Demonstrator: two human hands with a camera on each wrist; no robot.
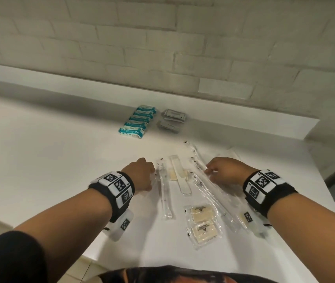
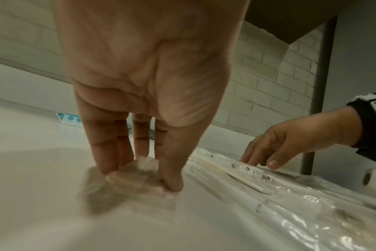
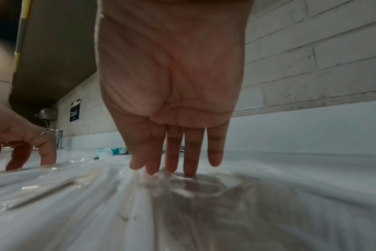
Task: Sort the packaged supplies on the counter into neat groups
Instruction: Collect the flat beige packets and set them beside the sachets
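Nearest the bench [image 1: 40,160] edge lie two clear packets of beige pads [image 1: 202,222], one behind the other, not yet gathered with anything. Just beyond them the loose heap of long clear-wrapped pieces fans out between both hands. The left hand [image 1: 142,174] pinches a small clear packet [image 2: 137,175] against the bench top, thumb on one side and fingers on the other, at the left edge of the heap beside a long thin sleeve [image 1: 165,193]. The right hand [image 1: 226,172] has its fingers straight and close together, tips pressing down on the crinkled wrap of the long packets [image 1: 209,186]; whether it pins one sleeve or several is hard to say through the glare. A white comb-like piece [image 1: 179,176] lies between the hands.

Farther back, by the wall, the teal packs [image 1: 137,121] stand in a tidy row with the grey sachets [image 1: 172,119] stacked just beside them, so those groups look finished. The step in hand seems to be separating the clear sleeves by kind; next each hand must draw its piece free without dragging its neighbours along.
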